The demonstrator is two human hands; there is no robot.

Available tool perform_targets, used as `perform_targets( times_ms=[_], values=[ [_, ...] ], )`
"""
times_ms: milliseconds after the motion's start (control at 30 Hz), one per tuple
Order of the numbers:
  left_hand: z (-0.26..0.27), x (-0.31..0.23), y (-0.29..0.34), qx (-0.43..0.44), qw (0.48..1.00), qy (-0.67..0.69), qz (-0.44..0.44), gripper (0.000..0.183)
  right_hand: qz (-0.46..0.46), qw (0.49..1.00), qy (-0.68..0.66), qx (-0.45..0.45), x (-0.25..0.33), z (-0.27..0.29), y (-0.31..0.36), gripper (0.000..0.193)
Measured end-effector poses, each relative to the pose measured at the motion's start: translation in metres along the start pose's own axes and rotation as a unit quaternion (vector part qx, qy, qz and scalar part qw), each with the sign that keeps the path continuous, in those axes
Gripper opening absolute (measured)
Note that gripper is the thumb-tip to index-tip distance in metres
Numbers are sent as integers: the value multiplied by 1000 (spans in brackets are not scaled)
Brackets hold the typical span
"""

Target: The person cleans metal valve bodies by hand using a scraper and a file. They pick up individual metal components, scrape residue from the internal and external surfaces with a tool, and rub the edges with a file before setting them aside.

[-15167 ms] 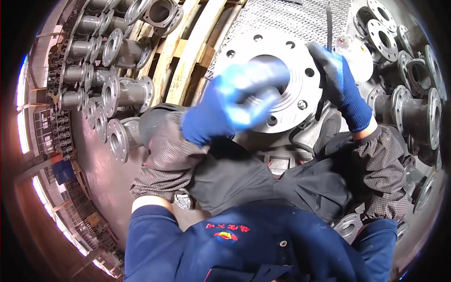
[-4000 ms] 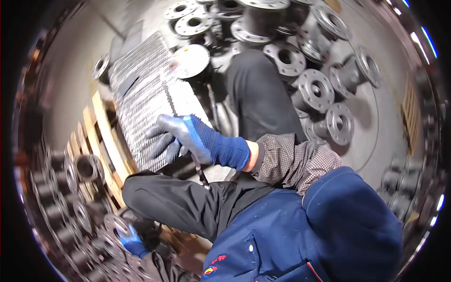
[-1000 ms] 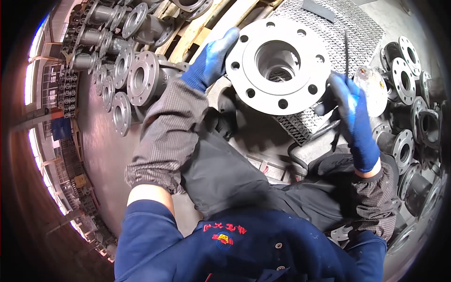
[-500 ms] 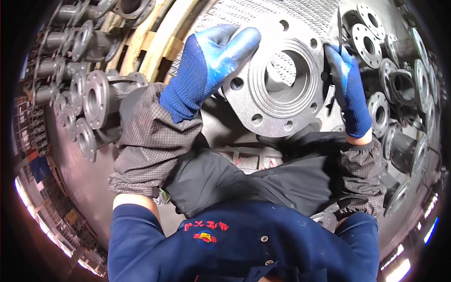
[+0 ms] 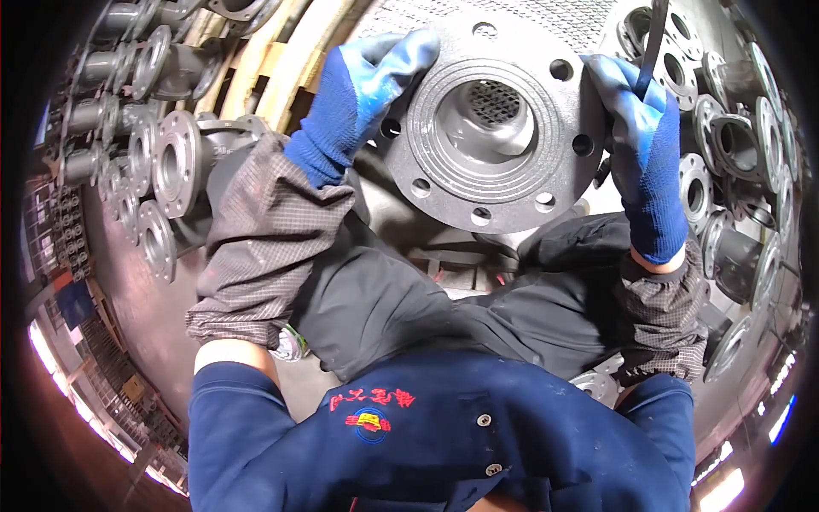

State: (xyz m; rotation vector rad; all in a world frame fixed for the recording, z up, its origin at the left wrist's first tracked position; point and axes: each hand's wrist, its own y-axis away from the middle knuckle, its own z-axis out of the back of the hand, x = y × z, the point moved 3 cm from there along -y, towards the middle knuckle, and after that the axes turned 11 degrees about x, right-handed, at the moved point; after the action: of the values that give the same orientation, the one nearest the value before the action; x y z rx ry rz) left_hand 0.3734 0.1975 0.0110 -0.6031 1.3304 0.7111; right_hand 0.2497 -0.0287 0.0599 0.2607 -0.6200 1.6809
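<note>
A grey metal flanged pipe fitting point(image 5: 431, 183), its round face with bolt holes and ringed grooves turned up toward me, is in front of my knees. My left hand point(image 5: 371, 81), in a blue coated glove, is closed on the flange's upper left edge with the thumb along the rim. On the opposite edge my right hand point(image 5: 636, 111), gloved alike, is closed too. A thin dark bar point(image 5: 653, 47) sticks up out of the right hand's grip; its kind I cannot make out. Through the bore a mesh-patterned surface shows.
Under and beyond the fitting lies a metal mesh surface point(image 5: 563, 21). Wooden pallet slats point(image 5: 277, 72) stand at the upper left. Flanged fittings crowd the floor on the left point(image 5: 177, 165) and the right point(image 5: 732, 256). A small can point(image 5: 291, 344) is beside my left leg.
The fitting has turned and tilted between my hands, its flange shifting slightly left and nearer the top. My left hand moved left; the dark bar in my right hand now leans right.
</note>
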Motion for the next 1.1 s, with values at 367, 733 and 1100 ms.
perform_targets(
  times_ms=[367,733,1100],
  values=[
    [43,-2,12,-70,976,-189,-77,30,-52,981,-187,1,34,-22,-23,27],
    [-23,-35,86,21,926,-368,-78,99,-35,944,-310,108,76,-3,-44,34],
    [19,-20,83,-68,978,-195,2,74,-392,799,-456,-29,-56,-85,25,39]
  ],
)
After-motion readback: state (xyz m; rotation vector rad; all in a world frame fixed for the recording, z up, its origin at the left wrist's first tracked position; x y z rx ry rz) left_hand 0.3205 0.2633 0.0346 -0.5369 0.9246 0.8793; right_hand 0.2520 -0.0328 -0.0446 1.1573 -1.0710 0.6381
